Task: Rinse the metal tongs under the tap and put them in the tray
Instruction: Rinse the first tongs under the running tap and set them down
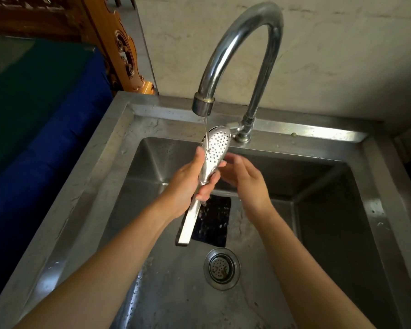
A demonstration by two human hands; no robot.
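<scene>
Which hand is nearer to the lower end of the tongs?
Left. The left hand grips the tongs just above that end. The right hand is open, higher up and off to their right.

head camera looks steeply down, close over the sink (318,132).

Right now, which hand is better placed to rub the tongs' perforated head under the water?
Right, probably. The right hand is open and free, fingers beside the perforated head of the tongs, where the stream from the tap lands. The left hand grips the handle, holding them there.
</scene>
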